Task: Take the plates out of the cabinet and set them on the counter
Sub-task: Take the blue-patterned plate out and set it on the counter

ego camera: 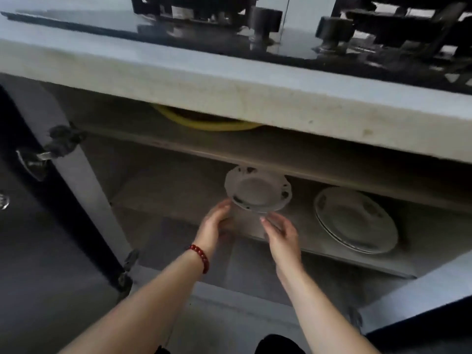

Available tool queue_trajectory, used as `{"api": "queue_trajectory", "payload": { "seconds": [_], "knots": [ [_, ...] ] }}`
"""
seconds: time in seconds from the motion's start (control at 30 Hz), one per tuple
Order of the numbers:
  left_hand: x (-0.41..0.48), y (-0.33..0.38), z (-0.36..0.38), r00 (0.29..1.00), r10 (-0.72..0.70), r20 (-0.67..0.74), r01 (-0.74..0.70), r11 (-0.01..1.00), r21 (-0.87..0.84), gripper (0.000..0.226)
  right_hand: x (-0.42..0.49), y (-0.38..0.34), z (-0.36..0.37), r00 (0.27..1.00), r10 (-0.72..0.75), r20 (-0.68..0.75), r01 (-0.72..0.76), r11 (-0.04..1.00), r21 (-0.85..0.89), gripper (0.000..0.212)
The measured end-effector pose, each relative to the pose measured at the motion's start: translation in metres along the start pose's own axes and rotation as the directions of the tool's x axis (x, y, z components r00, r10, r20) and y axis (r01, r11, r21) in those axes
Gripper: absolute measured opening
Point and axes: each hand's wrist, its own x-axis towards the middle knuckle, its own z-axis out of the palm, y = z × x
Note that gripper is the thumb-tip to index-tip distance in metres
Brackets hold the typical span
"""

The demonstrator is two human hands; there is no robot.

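Now — left hand (216, 224) pinches small plate (258, 191) by rim | right hand (282, 235) straight-fingered at rim | shelf edge (332, 172) just above

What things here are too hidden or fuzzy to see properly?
Head view:
- The yellow thing: the edge of the counter hides most of it.
- The stove: cut off by the top edge.
- The big plates: too blurred to count.
- The left hand and right hand at the small plate: blur hides whether they grip it.

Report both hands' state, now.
Left hand: gripping the small plate at its rim.
Right hand: open, fingertips at the plate's near edge.
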Motion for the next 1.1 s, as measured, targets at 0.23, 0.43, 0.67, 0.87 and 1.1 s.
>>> {"api": "queue_trajectory", "payload": {
  "seconds": [0.23, 0.43, 0.67, 0.87, 1.1],
  "knots": [
    [0.032, -0.003, 0.010, 0.995, -0.098, -0.031, 0.097, 0.995, -0.027, 0.036, 0.038, 0.010, -0.007, 1.000, 0.009, -0.019, -0.009, 1.000, 0.000, 0.017],
    [0.050, -0.003, 0.015, 0.993, -0.101, -0.068, 0.098, 0.994, -0.054, 0.050, 0.058, 0.007, -0.010, 0.998, -0.020, -0.054, 0.019, 1.000, -0.025, 0.026],
    [0.064, -0.001, 0.013, 0.993, -0.107, -0.047, 0.101, 0.988, -0.119, 0.057, 0.071, 0.007, -0.010, 0.998, 0.011, -0.055, -0.009, 0.999, 0.037, 0.049],
    [0.063, 0.001, 0.010, 0.992, -0.118, -0.045, 0.109, 0.980, -0.165, 0.057, 0.070, 0.004, -0.009, 0.997, 0.035, -0.065, -0.022, 0.983, 0.184, 0.053],
    [0.049, 0.000, 0.009, 0.994, -0.095, -0.047, 0.090, 0.989, -0.115, 0.054, 0.056, -0.002, -0.010, 0.998, 0.052, -0.026, -0.044, 0.968, 0.246, 0.053]
  ]
}}
